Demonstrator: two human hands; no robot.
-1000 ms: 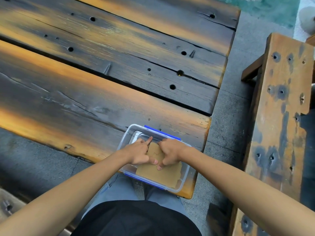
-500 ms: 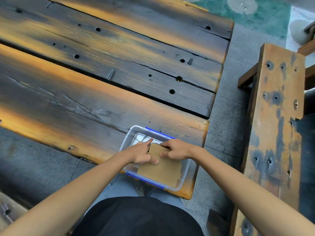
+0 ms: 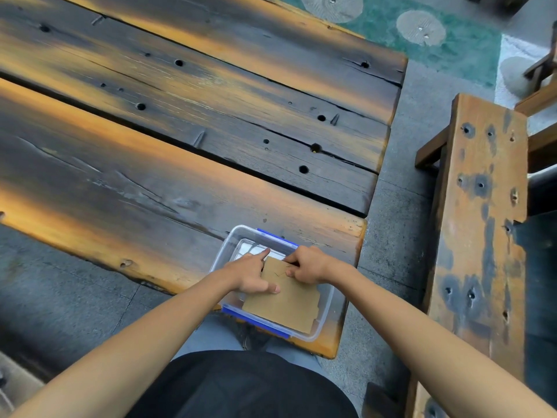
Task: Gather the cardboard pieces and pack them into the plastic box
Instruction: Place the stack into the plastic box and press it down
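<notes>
A clear plastic box (image 3: 327,309) with blue clips stands at the near right corner of the wooden table. Brown cardboard pieces (image 3: 286,303) lie flat inside it and fill most of the box. My left hand (image 3: 251,274) rests on the cardboard's left side, thumb on top and index finger stretched toward the box's far wall. My right hand (image 3: 304,263) is curled over the cardboard's far edge and pinches it. How many pieces are stacked I cannot tell.
The dark and orange plank table (image 3: 180,146) stretches left and away. A weathered wooden bench (image 3: 482,236) runs along the right, across a strip of grey stone floor (image 3: 398,236). My lap sits just below the box.
The camera has tilted up a little, so the scene sits lower in view. Both hands stay on the cardboard in the box; the right hand has shifted slightly toward its far edge.
</notes>
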